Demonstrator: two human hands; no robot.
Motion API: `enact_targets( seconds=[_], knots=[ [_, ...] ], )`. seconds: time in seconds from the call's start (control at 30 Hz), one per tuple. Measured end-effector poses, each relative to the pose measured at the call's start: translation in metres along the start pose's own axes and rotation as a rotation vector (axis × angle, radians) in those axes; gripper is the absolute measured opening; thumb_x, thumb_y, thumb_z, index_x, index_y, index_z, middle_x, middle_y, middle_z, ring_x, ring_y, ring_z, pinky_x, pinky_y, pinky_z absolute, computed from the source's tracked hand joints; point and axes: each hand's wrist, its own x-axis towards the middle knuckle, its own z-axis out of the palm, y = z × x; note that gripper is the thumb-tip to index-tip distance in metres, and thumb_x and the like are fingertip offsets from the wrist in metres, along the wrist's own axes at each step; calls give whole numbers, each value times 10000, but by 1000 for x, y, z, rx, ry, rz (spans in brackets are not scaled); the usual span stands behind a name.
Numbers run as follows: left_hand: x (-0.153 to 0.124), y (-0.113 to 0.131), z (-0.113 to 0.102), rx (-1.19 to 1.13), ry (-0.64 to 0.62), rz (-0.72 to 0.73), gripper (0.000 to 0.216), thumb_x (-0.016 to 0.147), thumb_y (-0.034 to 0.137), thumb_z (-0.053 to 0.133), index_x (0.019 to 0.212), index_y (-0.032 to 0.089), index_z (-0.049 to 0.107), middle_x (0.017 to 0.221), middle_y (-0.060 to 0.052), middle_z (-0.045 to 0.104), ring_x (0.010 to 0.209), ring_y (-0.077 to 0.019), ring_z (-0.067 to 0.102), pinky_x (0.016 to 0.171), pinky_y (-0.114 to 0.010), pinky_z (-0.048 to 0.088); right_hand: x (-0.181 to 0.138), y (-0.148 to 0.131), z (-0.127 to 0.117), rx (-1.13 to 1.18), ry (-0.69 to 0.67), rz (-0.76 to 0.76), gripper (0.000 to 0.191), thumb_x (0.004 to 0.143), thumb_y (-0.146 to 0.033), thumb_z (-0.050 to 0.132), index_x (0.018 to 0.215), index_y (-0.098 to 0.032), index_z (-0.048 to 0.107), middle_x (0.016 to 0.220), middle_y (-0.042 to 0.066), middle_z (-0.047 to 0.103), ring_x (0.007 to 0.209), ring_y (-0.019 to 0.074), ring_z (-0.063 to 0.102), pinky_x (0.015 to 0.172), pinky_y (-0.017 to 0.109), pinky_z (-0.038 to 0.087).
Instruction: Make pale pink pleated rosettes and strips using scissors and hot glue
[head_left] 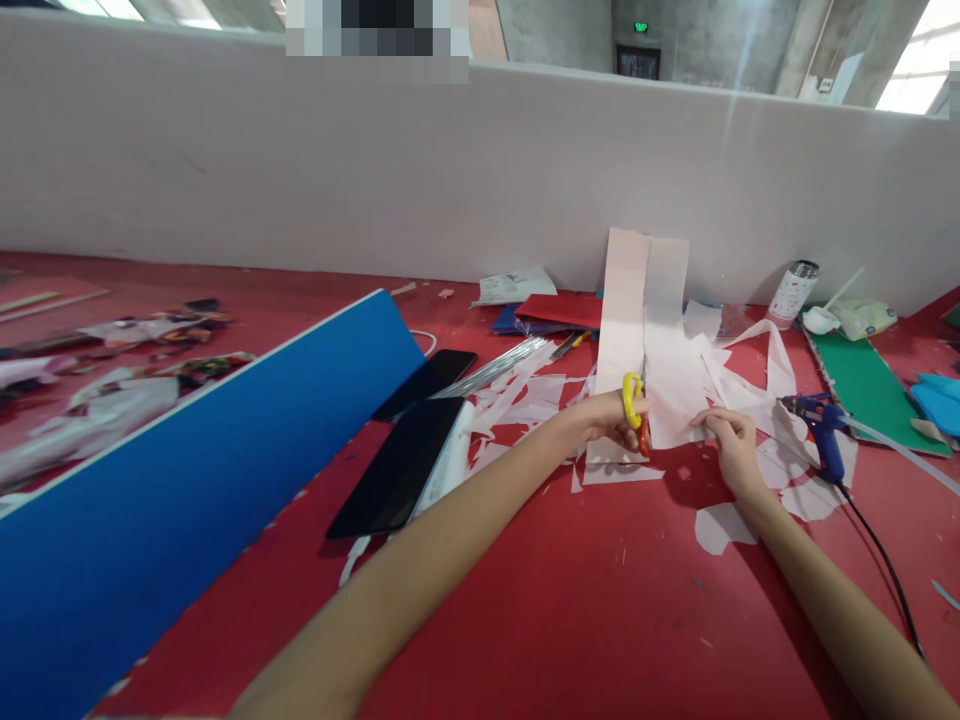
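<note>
Head view, left to right: upper-left of frame has a clutter of printed scraps (pixel 112 340) on the red tabletop (pixel 600 600). A long blue board (pixel 187 470) runs diagonally from lower left toward centre. Just right of its far end are two dark-screened devices, the smaller one (pixel 427 382) behind and the larger one (pixel 397 465) in front on a white sheet. A bundle of thin metal rods (pixel 499 365) comes next, then a spread of white paper offcuts (pixel 525 395), with a red paper stack (pixel 559 310) behind them near the white partition wall (pixel 375 170). The left hand (pixel 607 420), centre-right of frame, is closed through the handles of yellow-orange scissors (pixel 635 405). The blades are at the bottom edge of a pale pink paper sheet (pixel 645 330), about on its centre line; can't tell how far they're open. The sheet stretches from the hands up toward the partition and shows a lengthwise split or fold down the middle. The right hand (pixel 731 445) pinches the sheet's lower right edge, fingers curled. Just right of that hand a blue hot glue gun (pixel 825 430) lies on paper scraps, its black cord (pixel 885 560) trailing to lower right. Behind it, near the wall, stands a white printed can (pixel 793 293). A green sheet (pixel 870 390) follows, and cyan paper (pixel 937 400) sits at the right edge.
</note>
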Motion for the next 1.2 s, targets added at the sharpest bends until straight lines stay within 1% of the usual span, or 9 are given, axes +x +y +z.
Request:
enact_targets(
  seconds=[0.2,0.47,0.6,0.73,0.9,1.2],
  knots=[
    [1,-1,2,28,60,14,206,713,157,450,525,137,532,465,-29,569,416,-86,492,519,-229,462,0,1,0,12,-14,-4,241,743,-254,477,610,-212,673,598,-1,633,534,137,514,527,253,399],
    [-4,0,4,29,89,50,298,779,182,466,494,126,533,462,-29,554,432,-80,492,513,-217,440,0,-1,0,14,-20,-2,238,738,-266,479,608,-207,670,607,4,643,513,134,502,515,256,395],
    [-5,1,3,15,69,44,264,765,177,444,522,130,537,483,-32,575,425,-85,507,511,-226,448,0,-2,0,18,-27,-2,249,743,-255,467,607,-211,672,612,5,645,525,136,512,523,255,405],
    [-3,0,-1,4,30,19,187,741,186,441,581,148,529,518,-23,606,424,-91,525,543,-251,475,0,-3,0,16,-23,-3,253,740,-253,466,599,-218,672,615,8,647,554,146,530,533,258,414],
    [-2,1,-5,21,-14,1,147,712,196,445,608,142,533,605,-63,661,446,-90,540,557,-253,469,1,-2,0,15,-13,-3,253,733,-251,464,593,-219,672,611,10,646,579,154,546,545,262,420],
    [9,7,-9,45,-5,-1,114,686,209,453,656,153,547,556,-44,624,456,-103,545,564,-254,487,-1,-3,0,12,2,-1,251,728,-260,464,589,-213,667,593,7,637,570,149,536,546,259,423]
  ],
)
